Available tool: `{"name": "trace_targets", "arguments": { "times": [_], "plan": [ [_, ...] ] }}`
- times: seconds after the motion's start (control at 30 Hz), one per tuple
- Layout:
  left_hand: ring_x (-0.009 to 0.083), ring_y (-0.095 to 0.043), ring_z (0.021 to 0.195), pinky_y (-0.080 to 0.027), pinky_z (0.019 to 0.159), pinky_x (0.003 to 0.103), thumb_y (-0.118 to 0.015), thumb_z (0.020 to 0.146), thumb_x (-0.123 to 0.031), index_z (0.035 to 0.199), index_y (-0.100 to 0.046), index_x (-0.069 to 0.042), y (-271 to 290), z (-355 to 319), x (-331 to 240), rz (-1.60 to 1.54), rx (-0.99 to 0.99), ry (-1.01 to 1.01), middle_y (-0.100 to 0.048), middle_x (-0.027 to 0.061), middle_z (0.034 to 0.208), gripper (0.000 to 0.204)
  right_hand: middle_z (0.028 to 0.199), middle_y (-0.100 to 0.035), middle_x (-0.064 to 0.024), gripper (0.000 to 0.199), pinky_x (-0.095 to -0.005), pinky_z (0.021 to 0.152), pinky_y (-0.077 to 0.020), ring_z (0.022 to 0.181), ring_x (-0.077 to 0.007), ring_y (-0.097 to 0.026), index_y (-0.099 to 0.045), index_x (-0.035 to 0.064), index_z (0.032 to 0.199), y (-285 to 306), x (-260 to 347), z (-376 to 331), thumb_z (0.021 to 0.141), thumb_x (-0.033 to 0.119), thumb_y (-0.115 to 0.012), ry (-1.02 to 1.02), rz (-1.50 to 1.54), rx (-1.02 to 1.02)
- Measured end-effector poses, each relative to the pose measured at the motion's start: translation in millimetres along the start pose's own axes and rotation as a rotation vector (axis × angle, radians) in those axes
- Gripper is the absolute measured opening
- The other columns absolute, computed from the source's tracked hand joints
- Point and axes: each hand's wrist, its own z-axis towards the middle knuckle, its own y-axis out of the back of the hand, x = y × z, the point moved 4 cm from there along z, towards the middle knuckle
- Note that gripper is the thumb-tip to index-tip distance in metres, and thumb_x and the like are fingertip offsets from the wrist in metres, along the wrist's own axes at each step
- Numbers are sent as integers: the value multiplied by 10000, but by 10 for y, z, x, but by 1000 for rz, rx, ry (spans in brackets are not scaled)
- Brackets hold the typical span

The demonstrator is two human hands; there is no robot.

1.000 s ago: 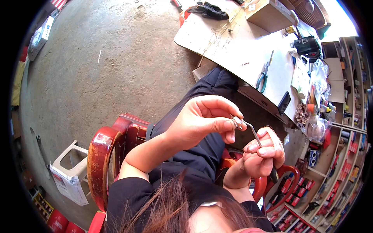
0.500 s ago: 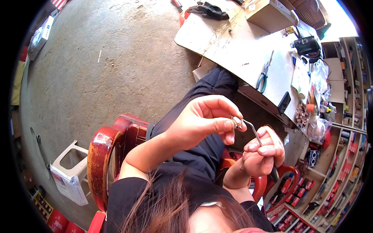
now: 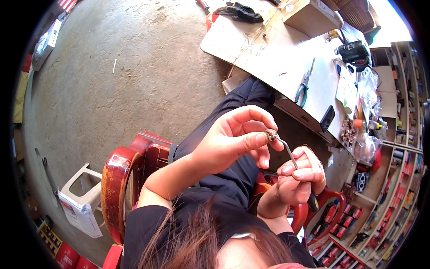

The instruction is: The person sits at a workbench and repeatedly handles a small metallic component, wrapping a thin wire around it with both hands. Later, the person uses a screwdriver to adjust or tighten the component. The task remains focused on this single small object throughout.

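Observation:
Between the thumb and fingertips of my left hand (image 3: 226, 141) is a small shiny metal part (image 3: 271, 134), pinched above my lap. Its exact kind is too small to make out. My right hand (image 3: 302, 175), just to the right and lower, is closed round a thin metal tool with a bent tip (image 3: 290, 153). The dark end of its handle (image 3: 313, 202) sticks out below my palm. The bent tip meets the metal part at my left fingertips; whether it sits inside the part I cannot tell.
A white table (image 3: 251, 42) stands ahead to the right, with long-nosed pliers (image 3: 303, 87), a dark glove (image 3: 242, 12), a cardboard box (image 3: 309, 20) and a black flat object (image 3: 328, 119) near its edge. A red chair (image 3: 117, 175) surrounds me. Stocked shelves (image 3: 380, 215) line the right.
The metal part has turned a little in my left fingers and moved slightly up and left. The tool's bent tip has shifted with it, and my right hand has tilted slightly.

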Motion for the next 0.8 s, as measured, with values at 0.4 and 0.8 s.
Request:
{"name": "trace_targets", "arguments": {
  "times": [0.4,0.8],
  "plan": [
    [196,-665,828,-550,718,287,-571,940,-46,1127,-508,40,-101,-57,-78,487,44,-318,-628,194,1036,215,604,-666,-50,473,-317,680,-496,546,-142,-630,-606,132,681,-1,32,-20,928,528,-530,-8,-25,-32],
    [156,-600,791,-493,702,262,-603,943,-155,1046,-619,59,-81,18,-70,296,31,-267,-571,124,964,238,589,-658,-53,433,-303,668,-482,537,-143,-632,-597,127,675,12,33,23,937,469,-553,4,43,-15]
  ]
}}
